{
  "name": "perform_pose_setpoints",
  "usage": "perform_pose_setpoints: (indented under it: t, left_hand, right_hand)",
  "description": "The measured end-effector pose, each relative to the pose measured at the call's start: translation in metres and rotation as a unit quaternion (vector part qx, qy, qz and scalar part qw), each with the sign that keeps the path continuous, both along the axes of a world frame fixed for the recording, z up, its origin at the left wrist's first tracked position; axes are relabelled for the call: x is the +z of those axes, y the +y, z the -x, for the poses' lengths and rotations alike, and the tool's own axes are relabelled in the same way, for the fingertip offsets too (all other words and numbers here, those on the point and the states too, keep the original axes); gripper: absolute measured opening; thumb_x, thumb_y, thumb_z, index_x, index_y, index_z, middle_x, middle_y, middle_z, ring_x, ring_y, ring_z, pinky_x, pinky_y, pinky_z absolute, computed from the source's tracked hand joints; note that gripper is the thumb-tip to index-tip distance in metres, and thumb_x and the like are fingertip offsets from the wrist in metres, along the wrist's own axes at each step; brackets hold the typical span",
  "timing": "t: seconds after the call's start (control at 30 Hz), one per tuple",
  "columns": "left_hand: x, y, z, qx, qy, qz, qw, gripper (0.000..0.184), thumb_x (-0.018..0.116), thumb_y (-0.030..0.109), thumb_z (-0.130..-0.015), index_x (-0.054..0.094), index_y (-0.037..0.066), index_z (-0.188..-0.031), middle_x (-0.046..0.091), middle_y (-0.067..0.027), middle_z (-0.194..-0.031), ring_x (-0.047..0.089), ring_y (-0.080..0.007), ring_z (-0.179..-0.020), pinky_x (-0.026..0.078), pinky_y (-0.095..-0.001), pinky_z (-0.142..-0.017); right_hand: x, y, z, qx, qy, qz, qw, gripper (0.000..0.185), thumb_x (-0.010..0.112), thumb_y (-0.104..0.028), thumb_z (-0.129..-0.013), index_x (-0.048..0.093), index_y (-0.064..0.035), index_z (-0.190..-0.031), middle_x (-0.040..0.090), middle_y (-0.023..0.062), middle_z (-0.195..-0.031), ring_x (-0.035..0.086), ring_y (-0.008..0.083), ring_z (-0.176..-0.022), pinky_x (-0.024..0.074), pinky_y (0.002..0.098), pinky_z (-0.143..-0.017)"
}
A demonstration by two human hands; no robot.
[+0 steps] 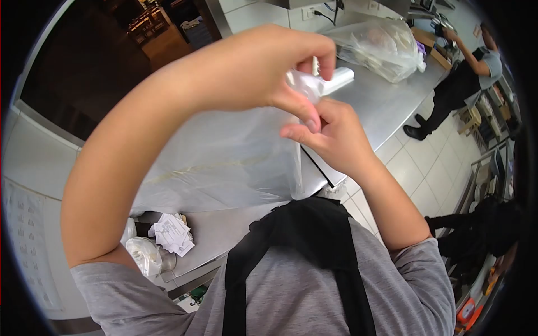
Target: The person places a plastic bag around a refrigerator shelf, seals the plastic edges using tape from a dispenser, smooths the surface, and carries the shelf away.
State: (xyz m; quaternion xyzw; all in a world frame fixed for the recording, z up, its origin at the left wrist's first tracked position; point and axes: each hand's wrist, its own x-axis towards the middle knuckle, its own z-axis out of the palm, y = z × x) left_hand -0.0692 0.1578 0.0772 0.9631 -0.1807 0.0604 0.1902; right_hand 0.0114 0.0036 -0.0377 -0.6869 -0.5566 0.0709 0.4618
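Toward one o'clock my half-curled left grip (277, 67) and loosely closed right grip (339, 131) bunch the plastic bag (230, 148), seemingly needing tightening next.

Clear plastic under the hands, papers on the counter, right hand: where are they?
Clear plastic (241, 143), head view: its broad middle.
Papers (174, 233), head view: middle of the pile.
Right hand (340, 133), head view: its middle.

Bright light lays a sheen on the steel counter (392, 101) and glints off plastic film (224, 145) above it; beyond the counter, a dark opening (84, 73) glows dimly amber, as fisheye distortion bows the edges into black corners.
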Motion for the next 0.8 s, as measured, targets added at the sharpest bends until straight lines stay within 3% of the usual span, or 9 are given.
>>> perform_pose_setpoints:
  t: [0.1, 0.17, 0.2, 0.4, 0.5, 0.57, 0.63, 0.7, 0.8]
  left_hand:
    - [-0.006, 0.001, 0.013, 0.005, -0.085, -0.011, 0.996, 0.052, 0.081, 0.028, -0.066, 0.056, 0.012, -0.110, 0.061, -0.0065, -0.078, 0.058, -0.0191, -0.063, 0.045, -0.0294, -0.056]
    - [-0.010, -0.002, 0.039, 0.081, -0.162, -0.166, 0.969, 0.061, 0.078, 0.036, -0.067, 0.054, 0.015, -0.118, 0.065, -0.0079, -0.085, 0.063, -0.0270, -0.071, 0.048, -0.0329, -0.058]
    - [-0.003, -0.002, 0.057, 0.147, -0.085, -0.233, 0.958, 0.065, 0.074, 0.040, -0.067, 0.051, 0.016, -0.123, 0.067, -0.0075, -0.093, 0.065, -0.0306, -0.079, 0.050, -0.0359, -0.062]
    - [-0.013, 0.070, 0.171, 0.304, -0.174, -0.232, 0.907, 0.039, 0.073, 0.034, -0.072, 0.063, 0.009, -0.100, 0.067, -0.0064, -0.089, 0.063, -0.0292, -0.078, 0.050, -0.0359, -0.066]
    - [-0.024, 0.102, 0.227, 0.415, -0.129, -0.188, 0.881, 0.031, 0.074, 0.029, -0.075, 0.063, 0.006, -0.092, 0.065, -0.0087, -0.086, 0.063, -0.0263, -0.078, 0.049, -0.0338, -0.068]
    - [-0.028, 0.111, 0.252, 0.515, -0.090, -0.018, 0.853, 0.029, 0.075, 0.025, -0.075, 0.062, 0.003, -0.090, 0.063, -0.0087, -0.082, 0.061, -0.0213, -0.077, 0.047, -0.0312, -0.069]
    - [-0.032, 0.107, 0.258, 0.543, -0.083, -0.018, 0.835, 0.028, 0.075, 0.022, -0.078, 0.061, 0.003, -0.095, 0.063, -0.0049, -0.083, 0.059, -0.0153, -0.078, 0.047, -0.0287, -0.072]
    - [-0.057, 0.102, 0.255, 0.481, -0.245, 0.226, 0.811, 0.029, 0.073, 0.021, -0.083, 0.061, 0.003, -0.103, 0.064, -0.0027, -0.090, 0.058, -0.0126, -0.083, 0.048, -0.0271, -0.076]
    - [-0.111, 0.081, 0.256, 0.551, -0.283, 0.343, 0.706, 0.028, 0.067, 0.018, -0.088, 0.059, 0.001, -0.109, 0.063, -0.0024, -0.095, 0.057, -0.0105, -0.087, 0.047, -0.0260, -0.079]
  right_hand:
    - [-0.021, 0.020, 0.002, 0.070, 0.071, -0.158, 0.982, 0.019, 0.070, -0.017, -0.084, 0.066, -0.0047, -0.098, 0.062, 0.0059, -0.084, 0.054, 0.0134, -0.067, 0.0444, 0.0278, -0.061]
    - [-0.031, 0.024, 0.009, 0.072, 0.219, -0.190, 0.954, 0.020, 0.067, -0.012, -0.086, 0.064, -0.0031, -0.103, 0.063, 0.0030, -0.085, 0.053, 0.0089, -0.072, 0.0436, 0.0249, -0.064]
    - [-0.028, 0.020, 0.014, 0.058, 0.252, -0.157, 0.953, 0.018, 0.061, -0.010, -0.091, 0.062, -0.0020, -0.106, 0.063, -0.0011, -0.088, 0.052, 0.0047, -0.079, 0.0424, 0.0210, -0.068]
    - [-0.040, 0.014, -0.010, -0.027, 0.320, -0.310, 0.895, 0.010, 0.057, -0.014, -0.096, 0.060, -0.0043, -0.097, 0.060, -0.0038, -0.088, 0.050, 0.0025, -0.078, 0.0403, 0.0193, -0.070]
    - [-0.048, -0.001, -0.047, -0.063, 0.352, -0.352, 0.865, 0.013, 0.057, -0.016, -0.096, 0.057, -0.0071, -0.087, 0.059, -0.0032, -0.086, 0.049, 0.0033, -0.078, 0.0403, 0.0203, -0.072]
    - [-0.051, -0.014, -0.065, -0.044, 0.340, -0.362, 0.867, 0.012, 0.056, -0.016, -0.096, 0.057, -0.0058, -0.090, 0.060, -0.0009, -0.090, 0.050, 0.0044, -0.081, 0.0400, 0.0204, -0.076]
    - [-0.051, -0.018, -0.066, -0.036, 0.343, -0.360, 0.867, 0.012, 0.055, -0.016, -0.097, 0.057, -0.0049, -0.093, 0.061, 0.0002, -0.093, 0.052, 0.0054, -0.084, 0.0405, 0.0215, -0.079]
    - [-0.050, -0.019, -0.065, -0.029, 0.341, -0.355, 0.870, 0.012, 0.055, -0.016, -0.097, 0.057, -0.0041, -0.096, 0.062, 0.0014, -0.096, 0.053, 0.0063, -0.088, 0.0410, 0.0226, -0.082]
    - [-0.055, -0.023, -0.068, -0.012, 0.339, -0.368, 0.866, 0.014, 0.051, -0.018, -0.099, 0.056, -0.0057, -0.101, 0.061, 0.0018, -0.102, 0.054, 0.0082, -0.097, 0.0402, 0.0247, -0.088]
